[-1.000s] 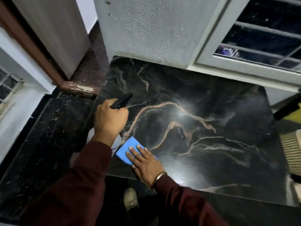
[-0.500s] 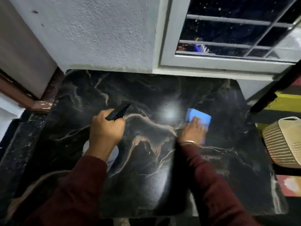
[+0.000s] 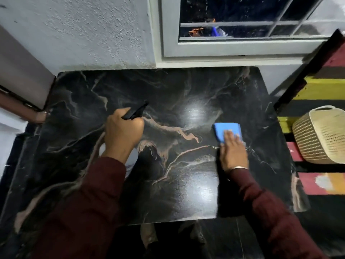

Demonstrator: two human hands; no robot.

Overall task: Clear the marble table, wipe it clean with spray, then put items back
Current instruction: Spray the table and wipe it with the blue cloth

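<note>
The black marble table [image 3: 177, 86] with tan veins fills the middle of the view, its top bare and glossy. My left hand [image 3: 124, 135] grips a spray bottle [image 3: 135, 112] over the table's left half; the black nozzle points up and right, and the pale body shows below my wrist. My right hand [image 3: 233, 152] lies flat with fingers spread on a blue cloth [image 3: 225, 130], pressing it to the marble right of centre. Dark red sleeves cover both arms.
A grey wall and a white-framed window [image 3: 242, 47] stand behind the table. A woven cream basket [image 3: 321, 135] sits right of the table on a striped surface. A brown door frame [image 3: 20, 107] is at the left. My feet show below the front edge.
My right hand slid the blue cloth from the near left edge across to the table's right half. The view swung right; the left hand kept hold of the spray bottle.
</note>
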